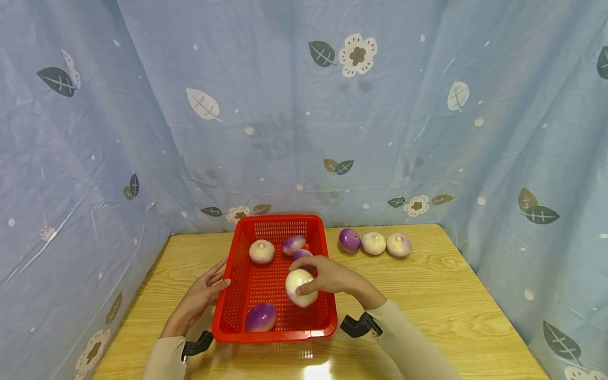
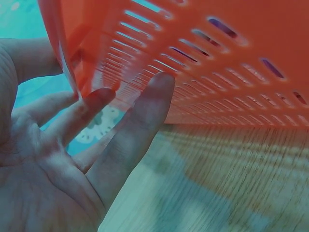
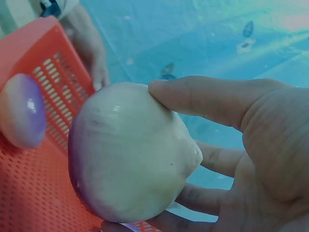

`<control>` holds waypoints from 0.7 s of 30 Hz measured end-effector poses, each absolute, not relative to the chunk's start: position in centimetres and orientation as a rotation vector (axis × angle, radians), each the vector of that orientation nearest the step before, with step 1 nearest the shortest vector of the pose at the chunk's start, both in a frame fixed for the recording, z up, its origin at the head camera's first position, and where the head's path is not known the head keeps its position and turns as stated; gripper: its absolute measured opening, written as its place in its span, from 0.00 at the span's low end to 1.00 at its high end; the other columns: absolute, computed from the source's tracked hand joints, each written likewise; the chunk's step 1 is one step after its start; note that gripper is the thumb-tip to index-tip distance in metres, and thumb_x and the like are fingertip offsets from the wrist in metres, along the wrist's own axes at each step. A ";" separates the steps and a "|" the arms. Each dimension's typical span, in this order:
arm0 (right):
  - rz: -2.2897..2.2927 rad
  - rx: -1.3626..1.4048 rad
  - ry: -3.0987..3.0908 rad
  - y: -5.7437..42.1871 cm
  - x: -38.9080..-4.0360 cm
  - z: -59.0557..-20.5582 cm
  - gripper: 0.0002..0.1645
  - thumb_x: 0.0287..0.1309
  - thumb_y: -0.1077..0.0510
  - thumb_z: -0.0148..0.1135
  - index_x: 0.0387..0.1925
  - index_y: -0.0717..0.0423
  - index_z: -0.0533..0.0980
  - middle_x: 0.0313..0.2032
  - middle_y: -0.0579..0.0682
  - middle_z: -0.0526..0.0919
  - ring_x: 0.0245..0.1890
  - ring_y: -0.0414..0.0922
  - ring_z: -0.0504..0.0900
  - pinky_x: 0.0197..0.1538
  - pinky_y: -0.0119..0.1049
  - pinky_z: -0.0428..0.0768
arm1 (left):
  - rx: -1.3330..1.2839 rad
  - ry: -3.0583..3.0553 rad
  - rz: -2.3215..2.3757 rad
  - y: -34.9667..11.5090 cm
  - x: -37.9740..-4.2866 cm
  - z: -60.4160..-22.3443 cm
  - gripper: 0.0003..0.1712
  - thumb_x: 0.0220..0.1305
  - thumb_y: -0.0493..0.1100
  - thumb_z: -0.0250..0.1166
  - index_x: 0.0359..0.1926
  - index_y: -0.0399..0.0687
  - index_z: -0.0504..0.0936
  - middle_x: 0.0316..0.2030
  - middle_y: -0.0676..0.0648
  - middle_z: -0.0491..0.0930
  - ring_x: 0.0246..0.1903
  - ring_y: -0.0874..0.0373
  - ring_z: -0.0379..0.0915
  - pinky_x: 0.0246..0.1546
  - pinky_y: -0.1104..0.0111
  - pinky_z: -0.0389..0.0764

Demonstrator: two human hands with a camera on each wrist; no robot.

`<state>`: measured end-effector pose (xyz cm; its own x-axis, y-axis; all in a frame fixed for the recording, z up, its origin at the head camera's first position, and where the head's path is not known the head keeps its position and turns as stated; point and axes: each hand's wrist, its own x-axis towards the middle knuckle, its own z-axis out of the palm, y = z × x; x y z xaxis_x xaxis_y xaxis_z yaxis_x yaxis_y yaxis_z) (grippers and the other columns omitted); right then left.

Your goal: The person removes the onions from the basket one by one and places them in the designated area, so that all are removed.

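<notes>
Right hand [image 1: 330,274] curls thumb and fingers round a white-and-purple turnip [image 1: 300,300], holding it over the right part of a red basket [image 1: 275,335]; left hand [image 1: 201,295], fingers nearly straight, touches the basket's left side. Four more turnips [image 1: 262,252] lie inside. Three turnips [image 1: 373,243] sit in a row on the wooden table [image 1: 456,301], before a blue curtain [image 1: 285,137].

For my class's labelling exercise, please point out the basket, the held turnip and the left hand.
Basket [image 1: 273,336], head view, on its near rim.
Held turnip [image 3: 133,154], right wrist view, on its pale side.
Left hand [image 1: 200,295], head view, on its middle.
</notes>
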<state>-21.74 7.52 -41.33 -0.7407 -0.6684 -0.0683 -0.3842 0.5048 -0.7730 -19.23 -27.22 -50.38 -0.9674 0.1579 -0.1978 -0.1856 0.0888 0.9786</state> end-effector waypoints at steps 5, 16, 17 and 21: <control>-1.185 -0.865 2.400 8.7 -21.8 -40.8 0.23 0.46 0.48 0.71 0.47 0.40 0.75 0.48 0.44 0.78 0.47 0.46 0.75 0.48 0.36 0.75 | -0.034 2.114 1.971 -27.2 -19.2 -50.3 0.40 0.63 0.46 0.60 0.71 0.69 0.51 0.69 0.40 0.57 0.56 0.44 0.73 0.45 0.53 0.81; -1.328 -0.773 2.457 12.2 -21.8 -41.2 0.24 0.45 0.47 0.71 0.47 0.37 0.75 0.46 0.41 0.79 0.52 0.48 0.75 0.52 0.42 0.74 | -0.025 2.114 1.956 -27.2 -19.2 -50.4 0.41 0.63 0.47 0.60 0.71 0.68 0.50 0.69 0.39 0.57 0.56 0.43 0.73 0.45 0.53 0.81; -1.345 -0.755 2.455 12.5 -21.8 -41.3 0.24 0.46 0.47 0.70 0.47 0.37 0.75 0.46 0.42 0.79 0.53 0.49 0.75 0.50 0.43 0.75 | -0.025 2.116 1.956 -27.2 -19.2 -50.3 0.41 0.63 0.47 0.60 0.71 0.68 0.50 0.69 0.39 0.57 0.56 0.43 0.73 0.45 0.54 0.81; -1.405 -0.675 2.471 13.9 -22.1 -41.6 0.26 0.47 0.46 0.70 0.50 0.41 0.75 0.48 0.46 0.78 0.52 0.52 0.75 0.43 0.40 0.77 | -0.021 2.117 1.958 -27.2 -19.2 -50.2 0.40 0.63 0.47 0.60 0.71 0.68 0.51 0.69 0.39 0.57 0.57 0.42 0.72 0.45 0.53 0.81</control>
<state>-22.07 13.92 -41.61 -0.8703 -0.4913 0.0350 -0.2813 0.4375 -0.8541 -19.21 -27.21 -50.25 -0.9668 0.1628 -0.1969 -0.1835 0.0935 0.9786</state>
